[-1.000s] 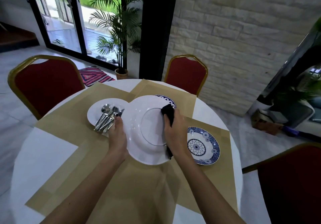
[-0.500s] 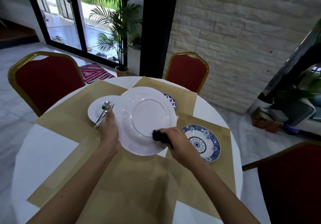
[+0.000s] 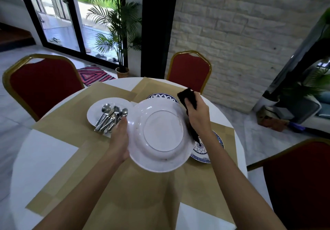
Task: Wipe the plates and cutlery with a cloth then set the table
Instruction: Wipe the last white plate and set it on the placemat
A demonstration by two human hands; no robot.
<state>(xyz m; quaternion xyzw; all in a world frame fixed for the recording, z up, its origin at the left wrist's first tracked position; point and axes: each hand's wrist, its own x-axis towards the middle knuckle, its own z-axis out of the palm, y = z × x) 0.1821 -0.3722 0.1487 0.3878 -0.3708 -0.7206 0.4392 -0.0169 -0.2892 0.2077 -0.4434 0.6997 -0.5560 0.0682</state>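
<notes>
Left hand (image 3: pixel 118 140) fingers clamp the white plate (image 3: pixel 161 134) rim; right hand (image 3: pixel 197 117) fingers clutch a black cloth (image 3: pixel 188 96) beside it

The large plate (image 3: pixel 161 135) at centre frame is plain white, with faint brownish smudges. The cloth (image 3: pixel 188 97) at its upper right is black. Two patterned plates show blue floral motifs on white: the far patterned plate (image 3: pixel 161 96) above it and the near patterned plate (image 3: pixel 200 152) at its lower right. At centre left, the small plate (image 3: pixel 95 112) is white and the cutlery (image 3: pixel 110 118) silver. The placemats (image 3: pixel 71 122) are tan, the table (image 3: pixel 44 158) white. The chairs (image 3: pixel 42 88) are dark red with gold frames. The rug (image 3: pixel 94 74), upper left, has nested pink, red and dark diamonds.
</notes>
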